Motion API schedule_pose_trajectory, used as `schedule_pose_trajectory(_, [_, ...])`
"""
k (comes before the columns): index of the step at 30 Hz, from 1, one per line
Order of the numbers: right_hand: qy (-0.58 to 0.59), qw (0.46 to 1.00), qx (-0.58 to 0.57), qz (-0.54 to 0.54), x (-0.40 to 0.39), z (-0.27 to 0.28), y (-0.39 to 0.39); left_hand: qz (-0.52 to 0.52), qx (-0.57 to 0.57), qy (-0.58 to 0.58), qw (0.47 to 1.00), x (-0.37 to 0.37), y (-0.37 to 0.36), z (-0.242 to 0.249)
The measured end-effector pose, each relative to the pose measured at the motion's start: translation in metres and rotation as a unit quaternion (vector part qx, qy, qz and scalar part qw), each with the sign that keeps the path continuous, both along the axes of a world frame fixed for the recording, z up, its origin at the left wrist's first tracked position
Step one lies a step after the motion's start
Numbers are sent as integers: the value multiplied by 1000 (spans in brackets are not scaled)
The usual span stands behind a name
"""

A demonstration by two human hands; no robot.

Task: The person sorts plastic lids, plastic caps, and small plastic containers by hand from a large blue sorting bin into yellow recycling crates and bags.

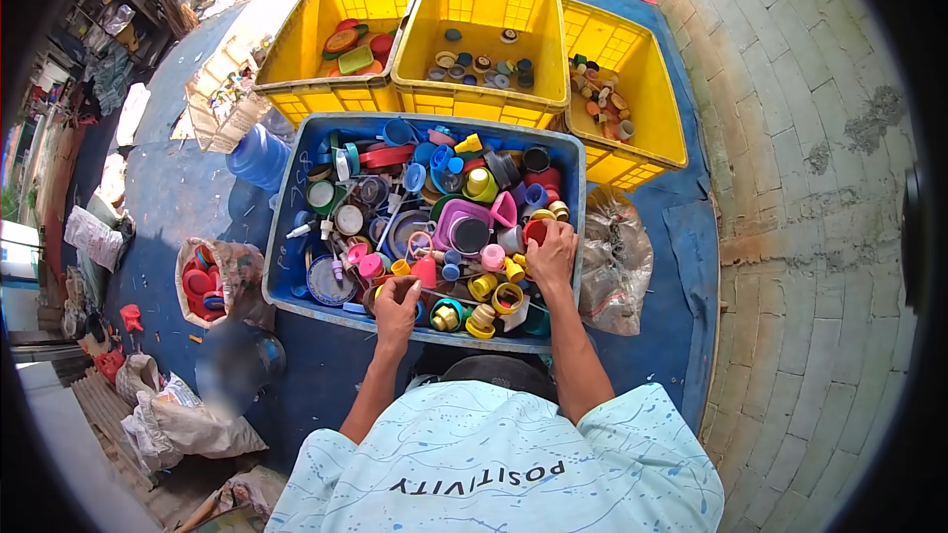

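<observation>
A blue crate full of mixed plastic caps and lids stands before me. My left hand is over its near edge with fingers curled together, close to a pink cap; whatever they may hold is hidden. On the right side of the crate, the fingers of my right hand close on a red cap. Yellow caps lie between my hands. A purple tray-like piece and a large clear lid are also in the pile.
Behind the crate are three yellow crates: the left one has red and green lids, the middle and right hold caps. A sack with red lids and a blue water jug stand left. A block wall bounds the right.
</observation>
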State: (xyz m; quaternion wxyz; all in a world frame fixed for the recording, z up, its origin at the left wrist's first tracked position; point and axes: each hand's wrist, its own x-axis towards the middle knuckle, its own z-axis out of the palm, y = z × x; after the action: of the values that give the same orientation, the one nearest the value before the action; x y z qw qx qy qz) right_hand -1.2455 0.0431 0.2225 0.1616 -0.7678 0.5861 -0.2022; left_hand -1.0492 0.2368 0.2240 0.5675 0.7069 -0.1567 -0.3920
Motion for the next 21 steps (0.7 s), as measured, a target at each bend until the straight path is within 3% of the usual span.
schedule_pose_trajectory(3, [-3, 1000, -25, 8, 2, 0, 2, -5, 29, 32, 999, 2, 0, 4])
schedule_pose_trajectory(15, [-1, 992, 75, 97, 43, -2, 17, -7, -11, 11, 1000, 6, -8, 3])
schedule_pose_trajectory(21, [32, 989, 48, 139, 72, 16, 29, -3, 11, -4, 1000, 9, -2, 1])
